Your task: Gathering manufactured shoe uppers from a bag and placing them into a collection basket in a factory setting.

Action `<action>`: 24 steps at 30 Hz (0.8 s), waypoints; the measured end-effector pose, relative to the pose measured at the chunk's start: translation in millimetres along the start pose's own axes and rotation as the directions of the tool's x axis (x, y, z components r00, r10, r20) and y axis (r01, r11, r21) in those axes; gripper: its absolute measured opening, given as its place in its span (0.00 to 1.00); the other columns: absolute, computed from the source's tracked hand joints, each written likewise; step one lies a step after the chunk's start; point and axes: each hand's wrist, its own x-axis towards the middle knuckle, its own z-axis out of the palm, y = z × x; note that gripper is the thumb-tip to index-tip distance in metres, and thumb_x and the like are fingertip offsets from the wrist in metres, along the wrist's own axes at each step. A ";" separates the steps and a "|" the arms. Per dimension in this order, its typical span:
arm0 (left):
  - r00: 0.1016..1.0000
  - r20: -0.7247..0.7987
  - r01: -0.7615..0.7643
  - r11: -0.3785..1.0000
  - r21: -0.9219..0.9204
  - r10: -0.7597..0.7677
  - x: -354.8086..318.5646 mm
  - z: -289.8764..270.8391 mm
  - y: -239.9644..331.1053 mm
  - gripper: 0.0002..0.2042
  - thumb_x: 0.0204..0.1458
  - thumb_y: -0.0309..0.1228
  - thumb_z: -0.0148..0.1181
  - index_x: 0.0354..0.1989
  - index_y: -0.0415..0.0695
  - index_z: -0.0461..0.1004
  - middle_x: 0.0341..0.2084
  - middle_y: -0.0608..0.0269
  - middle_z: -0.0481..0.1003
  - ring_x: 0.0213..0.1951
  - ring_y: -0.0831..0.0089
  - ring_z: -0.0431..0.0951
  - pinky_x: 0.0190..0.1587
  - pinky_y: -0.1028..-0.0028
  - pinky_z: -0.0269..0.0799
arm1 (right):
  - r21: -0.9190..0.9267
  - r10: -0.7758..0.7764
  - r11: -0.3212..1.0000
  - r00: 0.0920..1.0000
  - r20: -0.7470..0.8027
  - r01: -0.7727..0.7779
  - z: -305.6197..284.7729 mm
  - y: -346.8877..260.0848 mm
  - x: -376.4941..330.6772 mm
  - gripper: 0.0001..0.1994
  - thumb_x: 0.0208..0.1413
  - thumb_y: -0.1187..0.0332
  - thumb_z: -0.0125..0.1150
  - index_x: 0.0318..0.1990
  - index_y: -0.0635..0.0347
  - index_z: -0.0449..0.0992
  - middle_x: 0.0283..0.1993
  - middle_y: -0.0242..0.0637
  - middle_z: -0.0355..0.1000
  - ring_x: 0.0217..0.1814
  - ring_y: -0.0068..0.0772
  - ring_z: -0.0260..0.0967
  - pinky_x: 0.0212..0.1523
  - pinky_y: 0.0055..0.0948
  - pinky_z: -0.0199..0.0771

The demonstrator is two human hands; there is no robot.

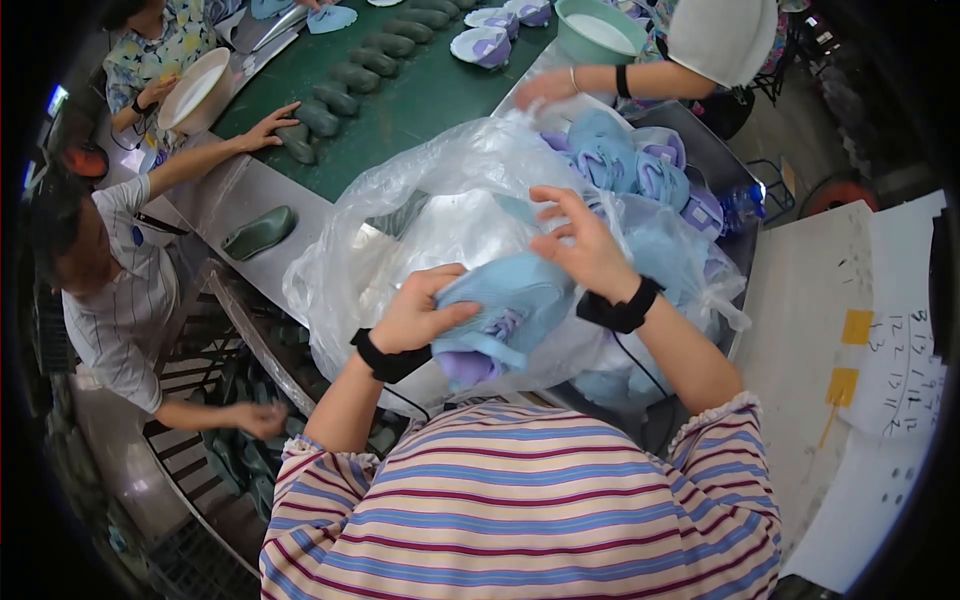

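My left hand (424, 312) is closed round the side of a light blue shoe upper (520, 297) with laces and a purple lining. I hold it above a clear plastic bag (420, 215), its opening edge toward me. Just past the upper's toe, my right hand (583, 245) is raised with fingers bent and apart, and nothing shows in it. Both wrists wear black straps. To the right, more blue and purple uppers (603, 155) are heaped, some inside clear plastic.
Green shoe lasts (335, 97) line the green table (270, 85); another last (259, 233) lies at its edge. A person (125, 250) at left touches a last. At far right, another person's blurred hand (545, 90) reaches over the table. A white board (800, 330) stands right.
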 end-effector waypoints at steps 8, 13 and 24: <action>0.998 0.054 0.049 0.992 -0.115 -0.043 -13.6 5.4 -16.9 0.08 0.42 0.26 0.60 0.31 0.37 0.73 0.35 0.59 0.72 0.40 0.66 0.69 0.44 0.72 0.63 | 0.083 0.118 0.969 0.733 0.670 -0.231 -7.4 -8.1 -31.6 0.26 0.47 0.57 0.60 0.50 0.64 0.63 0.42 0.33 0.66 0.43 0.22 0.61 0.44 0.22 0.60; 0.959 0.212 -0.113 0.942 -0.317 0.186 -15.4 24.9 -14.7 0.08 0.43 0.27 0.59 0.33 0.39 0.75 0.44 0.56 0.68 0.52 0.62 0.62 0.54 0.67 0.53 | 0.140 0.230 0.917 0.780 0.582 -0.374 -30.4 -10.8 -48.5 0.15 0.44 0.62 0.63 0.34 0.64 0.70 0.29 0.29 0.67 0.32 0.21 0.62 0.33 0.21 0.62; 0.926 0.376 0.161 0.932 -0.325 -0.029 -63.2 17.5 -68.3 0.15 0.46 0.34 0.59 0.39 0.37 0.72 0.55 0.52 0.59 0.55 0.65 0.58 0.55 0.70 0.52 | 0.745 0.352 0.667 0.880 -0.319 0.004 -141.0 33.2 -15.1 0.11 0.59 0.67 0.42 0.42 0.65 0.67 0.43 0.38 0.69 0.46 0.31 0.66 0.49 0.31 0.65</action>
